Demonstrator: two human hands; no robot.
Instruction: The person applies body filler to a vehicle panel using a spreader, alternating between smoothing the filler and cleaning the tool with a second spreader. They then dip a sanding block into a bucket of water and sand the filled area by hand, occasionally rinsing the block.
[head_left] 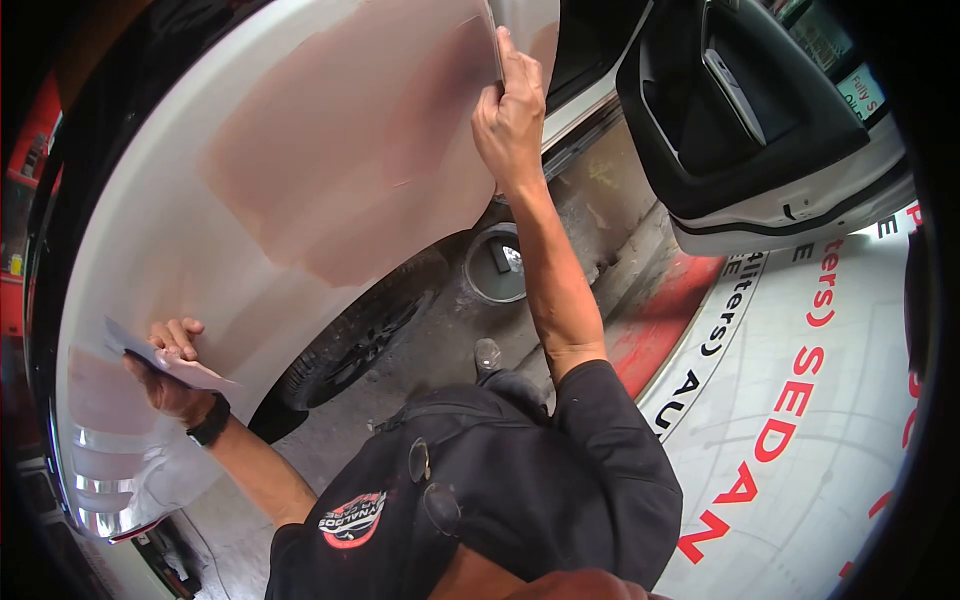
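Note:
A white car body panel point(250, 90) with large pinkish-beige filler patches point(330, 150) curves across the upper left. My left hand point(172, 375), with a black watch on its wrist, is closed on a folded sheet of sandpaper point(170, 368), dark on one face and pale on the other. It is beside the panel's lower left part. My right hand point(512, 115) is at the panel's upper right edge, its fingers closed along a thin, pale flat piece point(492, 40) against the surface. Most of that piece is hidden by the hand or cut off by the frame.
Below the panel are a wheel point(350, 345) and a round bucket point(497, 263) with liquid and a dark block inside. An open car door point(750, 120) juts in at upper right. A white banner with red lettering point(790, 430) lies right. My shoe point(487, 355) is near the bucket.

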